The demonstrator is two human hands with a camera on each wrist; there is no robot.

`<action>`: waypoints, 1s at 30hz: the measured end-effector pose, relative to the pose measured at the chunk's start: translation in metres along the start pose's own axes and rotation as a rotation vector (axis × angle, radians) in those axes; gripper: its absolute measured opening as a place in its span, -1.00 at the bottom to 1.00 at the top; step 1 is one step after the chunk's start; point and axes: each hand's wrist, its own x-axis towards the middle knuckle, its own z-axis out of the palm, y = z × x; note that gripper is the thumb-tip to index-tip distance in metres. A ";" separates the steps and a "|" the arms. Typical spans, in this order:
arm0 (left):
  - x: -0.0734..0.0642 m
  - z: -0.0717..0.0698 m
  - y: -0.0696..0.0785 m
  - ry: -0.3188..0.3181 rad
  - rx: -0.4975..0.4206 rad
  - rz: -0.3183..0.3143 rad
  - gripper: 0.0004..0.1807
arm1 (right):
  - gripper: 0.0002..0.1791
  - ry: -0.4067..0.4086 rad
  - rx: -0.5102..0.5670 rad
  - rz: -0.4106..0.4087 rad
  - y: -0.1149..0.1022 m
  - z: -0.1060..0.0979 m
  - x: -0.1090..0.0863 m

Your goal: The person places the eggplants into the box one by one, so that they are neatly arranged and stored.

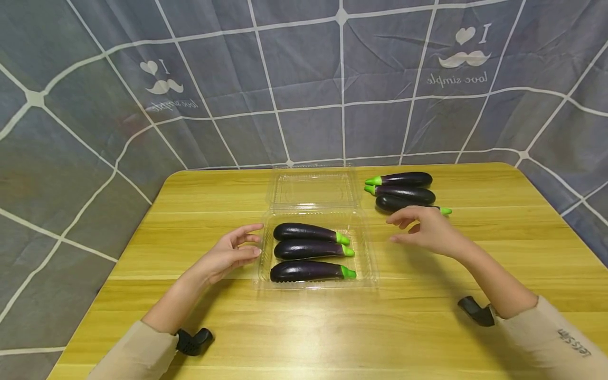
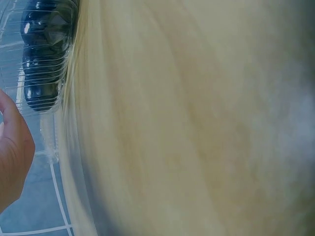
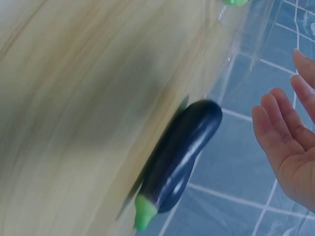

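Three dark purple eggplants [image 1: 307, 249] lie side by side in the base of a clear plastic clamshell box [image 1: 368, 264], green stems toward the right. At the box's left wall is my left hand [image 1: 233, 254], fingers loosely bent and holding nothing. My right hand [image 1: 427, 228] hovers between the box and a second group of three eggplants [image 1: 404, 193], its fingers relaxed and its palm bare. The nearest eggplant of that group [image 3: 179, 155] has its stem to the right, partly covered by the hand in the head view; the other two point their stems left.
The box's clear lid [image 1: 313, 189] lies folded back toward the rear of the wooden table [image 1: 313, 332]. A grey curtain [image 1: 309, 79] with white lines hangs right behind the table. Black wrist devices [image 1: 193, 342] sit below both forearms.
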 end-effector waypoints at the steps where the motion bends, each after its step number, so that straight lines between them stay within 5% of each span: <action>1: 0.000 0.000 0.000 -0.001 -0.001 0.000 -0.28 | -0.66 0.002 -0.005 0.000 0.001 -0.002 -0.001; 13: 0.000 0.001 0.002 -0.009 -0.022 -0.002 -0.28 | -0.69 0.064 -0.108 0.004 0.019 -0.026 -0.014; 30: 0.000 0.000 0.002 -0.005 0.008 0.002 -0.27 | -0.64 0.093 -0.129 0.149 0.052 -0.047 -0.022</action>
